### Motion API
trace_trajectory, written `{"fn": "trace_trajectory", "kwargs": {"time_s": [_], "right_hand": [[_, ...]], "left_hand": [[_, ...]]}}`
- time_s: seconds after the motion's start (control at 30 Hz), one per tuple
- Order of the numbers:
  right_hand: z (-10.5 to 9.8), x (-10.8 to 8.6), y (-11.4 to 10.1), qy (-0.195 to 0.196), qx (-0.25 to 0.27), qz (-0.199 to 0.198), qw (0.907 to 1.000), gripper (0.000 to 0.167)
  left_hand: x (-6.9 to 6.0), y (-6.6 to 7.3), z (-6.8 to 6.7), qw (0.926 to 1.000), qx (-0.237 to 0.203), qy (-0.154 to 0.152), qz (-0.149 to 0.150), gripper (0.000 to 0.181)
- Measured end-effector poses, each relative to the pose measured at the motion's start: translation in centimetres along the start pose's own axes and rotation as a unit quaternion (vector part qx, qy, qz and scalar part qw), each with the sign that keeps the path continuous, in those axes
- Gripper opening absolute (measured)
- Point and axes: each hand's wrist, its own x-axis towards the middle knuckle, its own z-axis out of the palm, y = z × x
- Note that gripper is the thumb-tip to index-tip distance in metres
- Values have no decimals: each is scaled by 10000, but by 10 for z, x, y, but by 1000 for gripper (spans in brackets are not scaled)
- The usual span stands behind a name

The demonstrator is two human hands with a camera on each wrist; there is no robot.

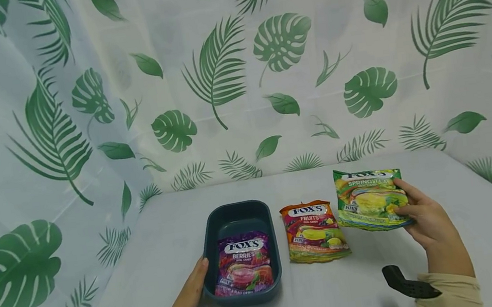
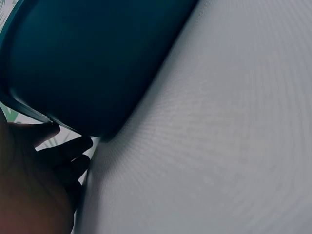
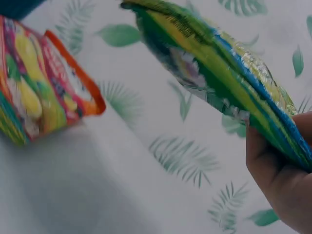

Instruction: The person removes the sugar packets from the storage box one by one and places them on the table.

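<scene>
My right hand [image 1: 435, 229] pinches a green bag of candy [image 1: 369, 202] marked Spring Tea by its right edge, thumb and fingers on either side. The bag is held off the table; the right wrist view shows it edge-on. To its left, an orange-and-red bag of fruit candy [image 1: 314, 232] lies on the table. Inside a dark teal rectangular container [image 1: 260, 208] lies a purple bag of berry candy [image 1: 244, 265]. My left hand [image 1: 190, 293] touches the left side of the container, its fingers [image 2: 66, 148] against the outer wall in the left wrist view.
A white cloth covers the table [image 1: 329, 293]. Behind it and to both sides hangs a white curtain [image 1: 236, 149] printed with green leaves. A black strap-like piece [image 1: 410, 285] sticks out from the right sleeve [image 1: 449, 295].
</scene>
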Motion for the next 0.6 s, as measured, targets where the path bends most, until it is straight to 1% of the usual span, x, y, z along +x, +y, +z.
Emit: {"fn": "trace_trajectory", "kwargs": {"time_s": [0.07,0.13,0.17,0.27,0.3,0.37,0.4,0.5,0.6], "right_hand": [[-22,6,11,145,29,2,9999,77],[-35,8,16,192,113,106,9997,79],[-39,9,18,238,287,94,9993,80],[-40,7,17,430,250,170,9986,80],[-37,6,17,584,158,242,9979,80],[-32,5,16,949,-199,402,9945,80],[-29,6,16,1164,-425,485,9911,80],[-24,7,18,1780,-1093,791,9747,79],[-22,8,20,2120,-1542,959,9603,78]], "left_hand": [[0,0,1,10000,-15,-4,24,66],[-1,-1,1,10000,-7,-14,24,66],[-1,-1,1,10000,4,-19,7,67],[-2,-1,1,10000,21,-27,1,66],[-2,-1,1,10000,25,-27,9,66],[-2,-1,1,10000,41,-19,22,66],[-2,-1,1,10000,50,-11,27,66],[-2,-2,1,10000,96,17,10,67],[-3,-1,1,9999,106,24,-19,67]]}}
